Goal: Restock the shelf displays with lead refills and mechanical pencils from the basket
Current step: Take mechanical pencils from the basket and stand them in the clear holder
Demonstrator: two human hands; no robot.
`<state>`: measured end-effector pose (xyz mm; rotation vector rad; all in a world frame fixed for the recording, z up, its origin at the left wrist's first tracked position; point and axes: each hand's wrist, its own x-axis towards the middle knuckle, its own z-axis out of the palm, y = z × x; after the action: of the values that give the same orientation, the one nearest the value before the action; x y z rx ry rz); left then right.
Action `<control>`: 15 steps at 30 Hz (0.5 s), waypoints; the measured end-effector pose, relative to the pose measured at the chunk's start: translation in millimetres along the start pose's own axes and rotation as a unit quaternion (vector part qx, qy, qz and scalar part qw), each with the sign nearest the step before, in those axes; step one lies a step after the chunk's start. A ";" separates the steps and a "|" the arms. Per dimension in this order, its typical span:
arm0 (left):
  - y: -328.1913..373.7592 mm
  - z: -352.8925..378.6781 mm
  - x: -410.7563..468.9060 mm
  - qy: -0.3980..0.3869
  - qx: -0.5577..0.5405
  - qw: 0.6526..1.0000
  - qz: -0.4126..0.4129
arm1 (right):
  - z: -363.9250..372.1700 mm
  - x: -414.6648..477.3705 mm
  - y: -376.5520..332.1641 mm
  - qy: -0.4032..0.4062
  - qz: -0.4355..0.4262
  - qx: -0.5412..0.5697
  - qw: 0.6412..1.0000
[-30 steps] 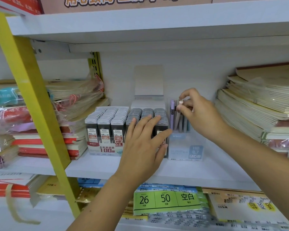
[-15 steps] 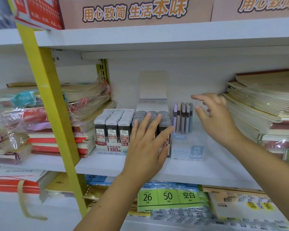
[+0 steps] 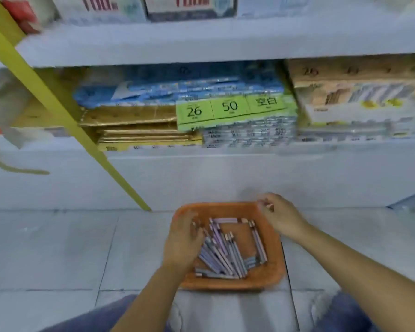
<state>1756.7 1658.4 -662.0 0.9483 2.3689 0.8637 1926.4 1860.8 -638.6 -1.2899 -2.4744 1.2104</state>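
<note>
Head view is tilted down, with heavy motion blur.

- Orange basket [image 3: 271,279] sits on the tiled floor [image 3: 58,248], just in front of the shelf unit's white base panel.
- Mechanical pencils [image 3: 222,252], purple and grey, lie loose in the basket. Most are fanned in a pile left of centre, a few lie along the far and right walls.
- Left hand [image 3: 183,238] is inside the basket on its left side, palm down, fingers bent onto the near end of the pile. Too blurred to tell whether it has hold of a pencil.
- Right hand [image 3: 282,215] is over the basket's far right corner, fingers loosely curled, nothing visible in it. Can't tell if it touches the rim.
- Both forearms come in from the bottom of the frame, blue jeans [image 3: 345,315] below them.
- Lower shelf holds stacked flat packs: gold ones [image 3: 134,121] left, blue ones [image 3: 177,89] above them, and a green label [image 3: 228,107] reading 26 / 50.
- Yellow upright [image 3: 58,99] runs diagonally down to the floor, left of the basket.
- Boxes marked 100 [image 3: 189,6] sit on the shelf board [image 3: 201,44] above, cropped at the top edge.
</note>
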 end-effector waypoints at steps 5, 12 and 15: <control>-72.7 50.5 -13.8 -0.151 -0.032 0.972 -0.176 | 93.1 -8.6 70.0 -0.113 0.144 -0.028 0.983; -93.3 88.6 5.7 -0.200 -0.094 0.940 -0.259 | 163.2 8.0 83.3 -0.154 0.185 -0.044 0.970; -96.3 100.6 14.3 -0.165 -0.116 0.933 -0.299 | 181.3 11.4 81.1 -0.138 0.206 -0.066 0.966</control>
<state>1763.7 1652.6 -801.7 0.2194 2.0224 0.6541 1895.9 1786.1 -820.5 -1.8623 -2.5919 1.4156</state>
